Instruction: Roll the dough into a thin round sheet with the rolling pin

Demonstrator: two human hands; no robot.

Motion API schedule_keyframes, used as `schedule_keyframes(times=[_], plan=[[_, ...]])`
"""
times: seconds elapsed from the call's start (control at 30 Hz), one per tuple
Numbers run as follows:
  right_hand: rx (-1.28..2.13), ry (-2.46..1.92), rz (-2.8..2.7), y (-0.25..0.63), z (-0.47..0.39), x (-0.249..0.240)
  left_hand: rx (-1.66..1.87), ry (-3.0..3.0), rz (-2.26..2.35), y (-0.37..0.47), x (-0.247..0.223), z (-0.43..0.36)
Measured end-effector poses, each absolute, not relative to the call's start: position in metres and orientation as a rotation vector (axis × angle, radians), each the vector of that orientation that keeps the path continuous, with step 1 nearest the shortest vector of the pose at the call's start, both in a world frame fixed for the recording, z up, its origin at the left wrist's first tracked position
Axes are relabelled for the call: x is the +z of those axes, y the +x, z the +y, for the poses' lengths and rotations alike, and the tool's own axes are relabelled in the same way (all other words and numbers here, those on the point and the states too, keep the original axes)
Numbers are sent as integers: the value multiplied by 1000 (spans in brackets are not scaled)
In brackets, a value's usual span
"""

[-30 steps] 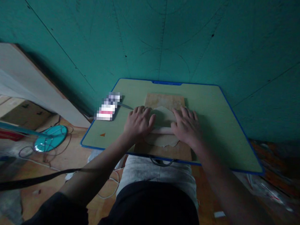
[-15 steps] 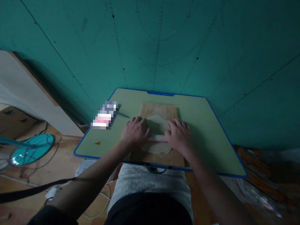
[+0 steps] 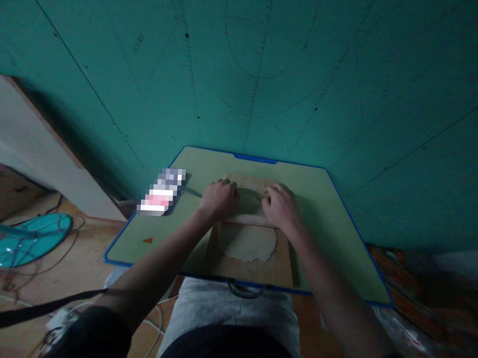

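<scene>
A pale rolling pin [image 3: 248, 219] lies crosswise over a flat, uneven sheet of dough [image 3: 247, 242]. My left hand [image 3: 221, 198] is closed over the pin's left end, and my right hand [image 3: 280, 203] covers its right end with curled fingers. Both ends of the pin are hidden under my palms. Most of the visible dough spreads on the near side of the pin; a darker part shows between my hands beyond it. Beneath the dough is a wooden board [image 3: 250, 273], set on a light green folding table [image 3: 327, 241] with a blue rim.
A pixelated flat item [image 3: 162, 192] lies at the table's left, with a knife-like blade [image 3: 191, 191] beside it. A small orange triangle [image 3: 148, 240] is nearer the front. A green wall [image 3: 287, 70] rises behind. Cables and a turquoise round base [image 3: 32, 239] are on the floor at left.
Both hands and the rolling pin have moved away from me over the dough, toward the board's far end. More dough shows on the near side. The camera view has shifted slightly.
</scene>
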State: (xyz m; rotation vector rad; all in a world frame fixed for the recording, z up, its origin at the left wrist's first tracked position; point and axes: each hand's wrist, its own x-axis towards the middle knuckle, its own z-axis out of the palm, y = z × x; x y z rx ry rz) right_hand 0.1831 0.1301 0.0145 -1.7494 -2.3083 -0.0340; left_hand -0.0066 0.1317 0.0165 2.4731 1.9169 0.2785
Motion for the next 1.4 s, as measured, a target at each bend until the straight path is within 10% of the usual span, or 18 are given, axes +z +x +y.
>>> schedule_keyframes(times=[0.53, 1.4], plan=[[-46, -1754, -2432, 198, 84, 3, 745, 2597, 1482, 39, 4, 9], [463, -676, -3048, 73, 140, 11, 394, 2531, 1433, 64, -9, 23]])
